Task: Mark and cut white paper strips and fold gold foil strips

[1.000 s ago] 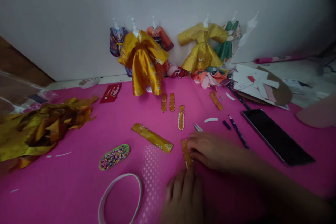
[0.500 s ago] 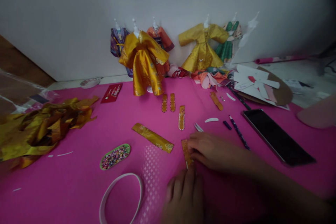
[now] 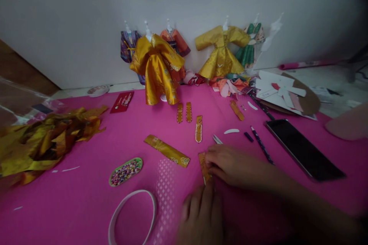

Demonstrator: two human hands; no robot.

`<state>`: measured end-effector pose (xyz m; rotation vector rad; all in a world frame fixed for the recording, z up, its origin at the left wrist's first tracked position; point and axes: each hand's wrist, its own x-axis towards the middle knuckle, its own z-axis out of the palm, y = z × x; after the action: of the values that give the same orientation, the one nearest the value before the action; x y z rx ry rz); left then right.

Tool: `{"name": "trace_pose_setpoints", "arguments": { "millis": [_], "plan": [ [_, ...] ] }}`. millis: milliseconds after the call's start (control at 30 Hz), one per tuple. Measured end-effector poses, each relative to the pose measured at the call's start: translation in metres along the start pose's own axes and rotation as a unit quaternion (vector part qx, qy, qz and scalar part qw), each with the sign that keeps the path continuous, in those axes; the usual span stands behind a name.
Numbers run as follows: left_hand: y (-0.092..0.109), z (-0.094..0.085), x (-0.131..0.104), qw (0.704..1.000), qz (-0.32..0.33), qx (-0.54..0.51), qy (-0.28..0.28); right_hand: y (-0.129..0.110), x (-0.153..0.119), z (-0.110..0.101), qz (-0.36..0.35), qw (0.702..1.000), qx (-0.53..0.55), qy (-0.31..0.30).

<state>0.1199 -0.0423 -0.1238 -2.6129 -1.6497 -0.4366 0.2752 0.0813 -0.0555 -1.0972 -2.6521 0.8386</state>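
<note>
Evidently the person is working a small gold brocade strip [image 3: 204,166] flat on the pink table cover [image 3: 86,199], low in the middle of the view. The right hand [image 3: 230,166] lies curled over the strip's right edge, its fingers [image 3: 211,160] bent and pressing on it rather than lifting it. The left hand [image 3: 201,214] sits just below, blurred, its fingertips meeting the strip's near end; how far it is closed cannot be told. By the look of it this is a fold or crease being set. The next move would call for an even press along the edge, with the strip kept square. A longer gold band [image 3: 167,150] lies just to the left, and a bead tray [image 3: 125,171] beyond it.
</note>
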Motion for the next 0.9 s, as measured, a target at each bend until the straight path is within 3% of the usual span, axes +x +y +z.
{"name": "trace_pose_setpoints", "arguments": {
  "millis": [167,333,700,900],
  "plan": [
    [-0.0019,0.0033,-0.001,0.999,-0.007,-0.014,0.029,0.0001,-0.0005,0.0019,0.017,1.0,0.013,0.013],
    [-0.0046,0.0042,-0.0014,1.0,0.024,0.009,0.018,-0.0004,0.0008,0.0014,0.043,0.998,0.03,0.028],
    [-0.0019,-0.0004,-0.0003,1.0,0.016,0.018,-0.017,0.0028,0.0024,-0.0026,0.062,0.996,0.048,0.036],
    [-0.0079,0.0032,-0.0001,0.998,0.047,0.029,0.001,-0.0006,0.003,-0.0012,0.062,0.996,0.052,0.046]
  ]
}}
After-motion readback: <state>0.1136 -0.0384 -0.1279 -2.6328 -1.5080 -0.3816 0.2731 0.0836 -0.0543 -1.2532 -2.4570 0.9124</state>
